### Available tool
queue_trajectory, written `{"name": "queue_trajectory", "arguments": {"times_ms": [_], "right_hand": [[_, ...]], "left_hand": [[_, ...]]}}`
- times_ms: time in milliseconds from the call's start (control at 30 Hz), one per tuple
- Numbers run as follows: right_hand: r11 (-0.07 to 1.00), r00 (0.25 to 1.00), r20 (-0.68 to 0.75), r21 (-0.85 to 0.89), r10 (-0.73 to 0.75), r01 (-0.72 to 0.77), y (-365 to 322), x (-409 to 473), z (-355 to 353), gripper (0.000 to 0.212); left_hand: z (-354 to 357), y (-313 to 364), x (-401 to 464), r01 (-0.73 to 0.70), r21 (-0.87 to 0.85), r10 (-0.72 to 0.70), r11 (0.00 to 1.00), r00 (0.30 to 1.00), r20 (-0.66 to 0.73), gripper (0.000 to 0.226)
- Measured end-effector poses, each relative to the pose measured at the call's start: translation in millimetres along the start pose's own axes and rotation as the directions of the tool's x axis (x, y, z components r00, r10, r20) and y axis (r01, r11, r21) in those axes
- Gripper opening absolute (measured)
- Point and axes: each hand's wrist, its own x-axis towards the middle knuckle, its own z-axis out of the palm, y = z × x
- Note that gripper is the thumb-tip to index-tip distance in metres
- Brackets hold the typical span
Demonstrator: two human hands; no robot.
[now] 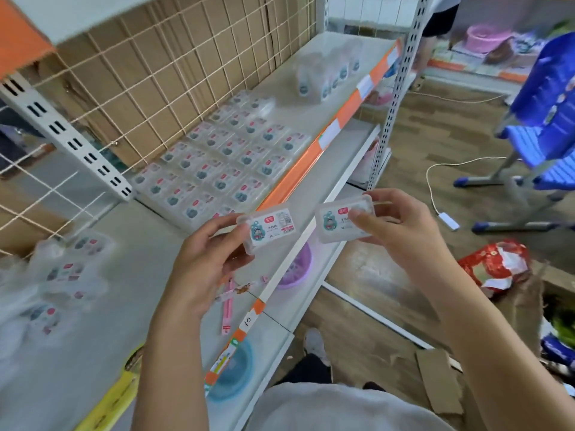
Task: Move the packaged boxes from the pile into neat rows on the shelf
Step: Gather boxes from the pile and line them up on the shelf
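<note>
Packaged boxes: we've got two in hand, both small clear plastic w/ a printed label on top. Our left hand [202,262] pinches one box [267,228] by its left end, thumb on top and fingers curled under; our right hand [395,225] grips the other box [343,221] w/ thumb across the label and fingers round the far side. Both boxes sit in the air just past the orange front edge of the shelf [149,262], near each other but apart, not touching. On the shelf itself, approx. mid-depth, the rows [224,163] of same boxes lie flat, label up, packed side by side from the wire grid back [174,66] out to the front edge. The pile [59,281] is at far left on the same shelf, loose boxes in clear wrap, blurred, so we can't count them. Further along the shelf stands a wrapped pack of small bottles [326,73]. A pink strip item [228,303] lies on the shelf near our left wrist. On the floor at right: a red crumpled bag [494,262], torn cardboard [438,381], and a blue chair [541,119] w/ a white cable [435,194] beside it.
</note>
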Motion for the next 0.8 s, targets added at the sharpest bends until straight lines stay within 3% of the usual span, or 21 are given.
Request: {"name": "queue_trajectory", "arguments": {"times_ms": [333,633,800], "right_hand": [[1.0,1.0,-0.01,0.01,-0.012,0.012,-31,124,10,0.029],[0.992,0.995,0.085,-0.11,-0.054,0.064,-40,224,37,0.028],[0.953,0.971,0.199,-0.244,-0.133,0.18,-49,294,56,0.033]], "left_hand": [[29,48,115,-0.061,0.082,0.061,0.995,0.998,0.003,0.019],[34,59,162,-0.05,0.07,0.057,0.996,0.993,-0.099,0.033],[46,60,185,-0.065,0.074,0.081,0.995,0.968,-0.239,0.04]]}}
